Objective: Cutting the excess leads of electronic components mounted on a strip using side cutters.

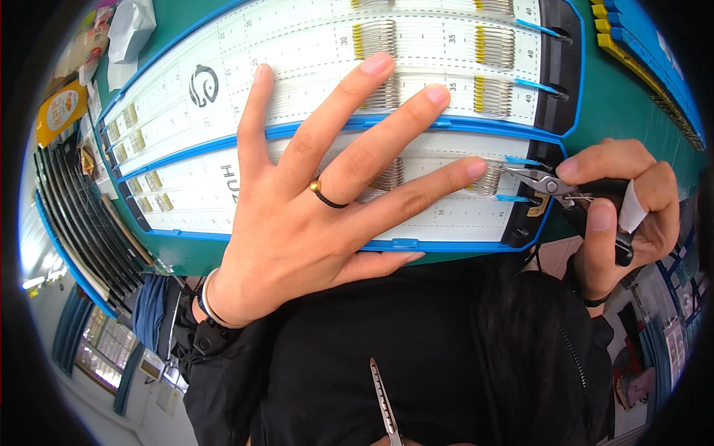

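A long, open fishing-rig case (405, 244) with blue rims and white ruled panels lies in front of me. Rows of small metal pieces (375, 39), some with yellow ends, stand side by side on its panels. My left hand (297, 193) spreads flat over the lower panel, fingers apart, the index fingertip beside a cluster of metal pieces (487, 181) near the right end. Dark-handled pliers (547, 182) are gripped in my right hand (632, 193), their pointed jaws touching or very close to that cluster. Whether the jaws pinch anything is too small to tell.
Blue strips (539, 27) stick out at the case's black right end. A blue and yellow rack-like object (647, 52) is at the far right. Black curved slats (89, 223) stand at the left, near an orange packet (61, 111). A metal tool (384, 398) shows against my black clothing.
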Tool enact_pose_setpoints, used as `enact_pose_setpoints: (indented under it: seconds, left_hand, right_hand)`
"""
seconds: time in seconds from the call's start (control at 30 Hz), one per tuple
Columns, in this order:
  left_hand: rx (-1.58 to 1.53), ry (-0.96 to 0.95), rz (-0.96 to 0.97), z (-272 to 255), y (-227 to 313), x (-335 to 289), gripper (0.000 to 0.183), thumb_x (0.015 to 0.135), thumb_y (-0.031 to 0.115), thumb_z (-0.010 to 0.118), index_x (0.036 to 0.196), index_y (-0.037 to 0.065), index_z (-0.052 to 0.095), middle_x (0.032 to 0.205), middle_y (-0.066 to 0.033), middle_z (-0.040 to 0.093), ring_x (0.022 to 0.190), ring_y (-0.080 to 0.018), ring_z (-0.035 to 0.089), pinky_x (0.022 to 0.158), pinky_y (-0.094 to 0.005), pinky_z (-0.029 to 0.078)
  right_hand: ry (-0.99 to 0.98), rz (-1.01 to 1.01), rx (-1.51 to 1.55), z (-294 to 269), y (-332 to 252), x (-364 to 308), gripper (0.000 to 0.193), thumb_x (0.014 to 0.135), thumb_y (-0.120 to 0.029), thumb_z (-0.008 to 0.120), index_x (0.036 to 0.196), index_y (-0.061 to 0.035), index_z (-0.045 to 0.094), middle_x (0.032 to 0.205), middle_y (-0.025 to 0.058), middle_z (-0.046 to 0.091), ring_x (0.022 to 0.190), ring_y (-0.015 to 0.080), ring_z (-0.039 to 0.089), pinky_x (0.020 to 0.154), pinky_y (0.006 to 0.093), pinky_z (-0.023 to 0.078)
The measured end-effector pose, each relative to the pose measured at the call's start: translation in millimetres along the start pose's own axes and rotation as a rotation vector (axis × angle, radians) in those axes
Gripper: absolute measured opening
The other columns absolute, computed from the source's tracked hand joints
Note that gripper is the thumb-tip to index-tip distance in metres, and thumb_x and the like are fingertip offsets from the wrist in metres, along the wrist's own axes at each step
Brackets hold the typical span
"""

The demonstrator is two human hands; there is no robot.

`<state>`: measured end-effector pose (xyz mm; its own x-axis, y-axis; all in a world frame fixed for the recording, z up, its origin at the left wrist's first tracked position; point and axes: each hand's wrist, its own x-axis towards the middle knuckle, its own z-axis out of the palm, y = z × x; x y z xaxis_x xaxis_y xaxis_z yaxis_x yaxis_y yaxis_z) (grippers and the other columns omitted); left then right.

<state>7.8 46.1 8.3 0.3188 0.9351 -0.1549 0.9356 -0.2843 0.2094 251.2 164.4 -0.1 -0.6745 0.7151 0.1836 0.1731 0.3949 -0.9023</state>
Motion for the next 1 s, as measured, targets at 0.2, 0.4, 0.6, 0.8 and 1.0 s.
enact_pose_setpoints:
  seconds: [0.2, 0.4, 0.6, 0.8, 1.0]
  left_hand:
    - [-0.007, 0.005, 0.003, -0.5, 1.0, 0.4, 0.055, 0.079, 0.073, 0.048, 0.123, 0.043, 0.064, 0.146, -0.0012, 0.044, 0.139, -0.0304, 0.034, 0.115, -0.0594, 0.011]
    - [-0.009, 0.008, -0.004, 1.3, 1.3, -0.2, 0.056, 0.080, 0.074, 0.047, 0.123, 0.043, 0.064, 0.146, -0.0011, 0.044, 0.139, -0.0304, 0.033, 0.116, -0.0588, 0.011]
    - [-0.006, 0.020, -0.008, 1.7, 1.4, 0.2, 0.056, 0.080, 0.074, 0.046, 0.123, 0.043, 0.064, 0.146, -0.0009, 0.045, 0.139, -0.0306, 0.033, 0.116, -0.0587, 0.010]
    - [-0.013, 0.005, 0.005, 0.4, 0.8, 0.7, 0.055, 0.081, 0.073, 0.048, 0.123, 0.043, 0.064, 0.146, -0.0005, 0.044, 0.139, -0.0310, 0.033, 0.116, -0.0588, 0.009]
    - [-0.003, 0.009, 0.035, -1.7, -1.1, -1.7, 0.054, 0.080, 0.070, 0.050, 0.122, 0.039, 0.066, 0.147, -0.0048, 0.046, 0.139, -0.0335, 0.034, 0.116, -0.0608, 0.010]
  right_hand:
    - [0.001, 0.009, -0.006, -0.9, -4.0, -0.6, 0.024, 0.087, -0.008, 0.058, 0.079, -0.0083, 0.035, 0.088, 0.0253, 0.064, 0.064, 0.0132, 0.049, 0.060, 0.0266, 0.041]
    - [-0.015, -0.004, -0.008, -1.6, -3.1, 1.5, 0.021, 0.088, -0.006, 0.055, 0.080, -0.0080, 0.035, 0.088, 0.0246, 0.064, 0.065, 0.0136, 0.049, 0.060, 0.0273, 0.041]
    - [-0.020, -0.019, -0.008, -1.4, -2.2, 2.1, 0.018, 0.087, -0.003, 0.053, 0.080, -0.0076, 0.036, 0.089, 0.0243, 0.064, 0.067, 0.0151, 0.051, 0.063, 0.0280, 0.043]
    - [-0.055, -0.057, -0.021, -1.2, 0.7, 3.8, 0.020, 0.087, -0.003, 0.055, 0.080, -0.0073, 0.036, 0.089, 0.0240, 0.065, 0.069, 0.0157, 0.053, 0.064, 0.0277, 0.044]
    - [-0.041, -0.025, 0.032, -0.4, -2.5, 4.2, 0.022, 0.088, -0.005, 0.057, 0.081, -0.0077, 0.036, 0.090, 0.0242, 0.064, 0.067, 0.0145, 0.051, 0.063, 0.0270, 0.043]
